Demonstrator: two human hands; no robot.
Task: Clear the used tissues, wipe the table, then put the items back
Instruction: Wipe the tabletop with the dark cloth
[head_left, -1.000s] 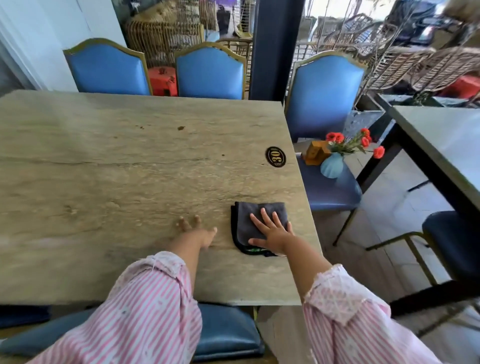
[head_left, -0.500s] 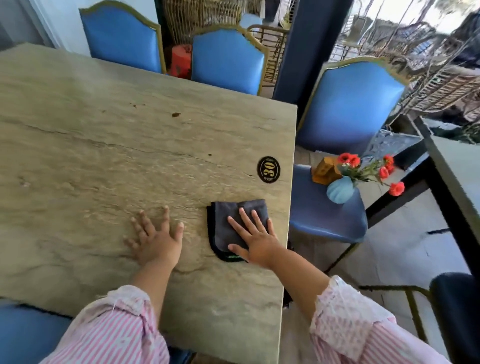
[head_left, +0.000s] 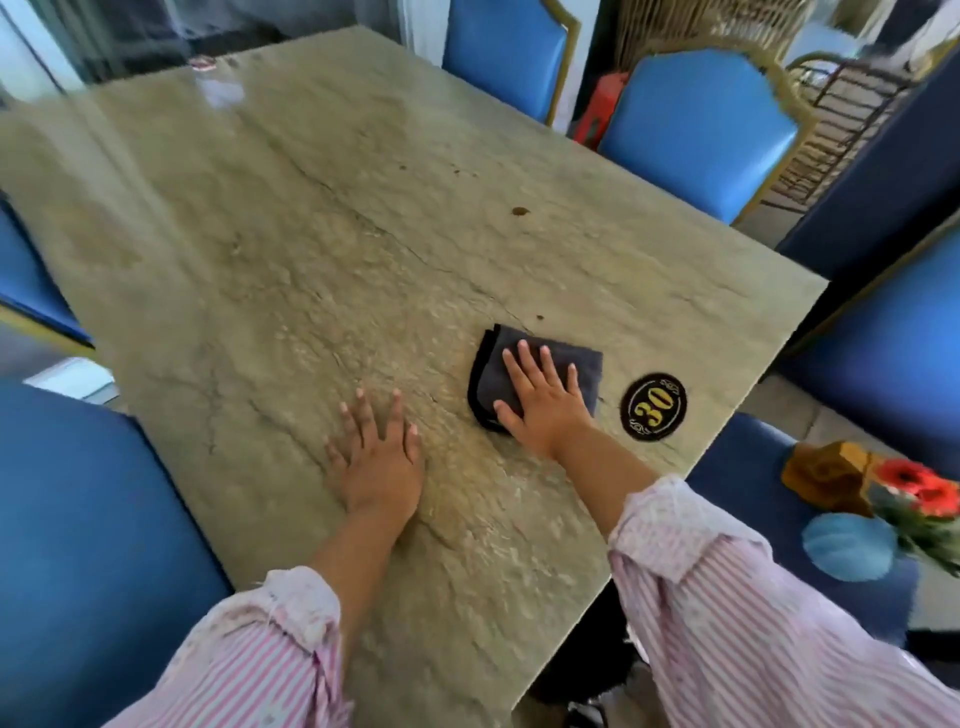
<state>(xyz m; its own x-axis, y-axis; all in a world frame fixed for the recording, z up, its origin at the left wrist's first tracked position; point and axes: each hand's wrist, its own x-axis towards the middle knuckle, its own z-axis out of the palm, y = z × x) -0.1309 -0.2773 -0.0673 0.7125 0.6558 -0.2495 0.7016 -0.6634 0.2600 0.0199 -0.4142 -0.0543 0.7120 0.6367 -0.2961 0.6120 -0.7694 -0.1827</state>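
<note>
Now the right hand (head_left: 545, 400) has carried the dark cloth (head_left: 535, 371) away from the near edge and further in — half a second ago it lay nearer that edge, below the round "30" badge (head_left: 653, 406), and here it lies just left of it. That hand lies open, palm flat on the cloth, pressing rather than gripping; the left hand (head_left: 379, 457) is also open, spread on the bare worktop (head_left: 260, 270) as a brace. No tissues show, so clearing looks done and wiping is under way. Brown specks (head_left: 519, 211) wait further up, untouched. Most of the stone lies free for long strokes ahead and left. On the right the edge is near, just past the badge, and below it a chair seat (head_left: 748, 467) holds the blue vase (head_left: 847, 545), flowers (head_left: 924, 488) and wooden box (head_left: 826, 475) — a wide sweep that way could run off the edge
</note>
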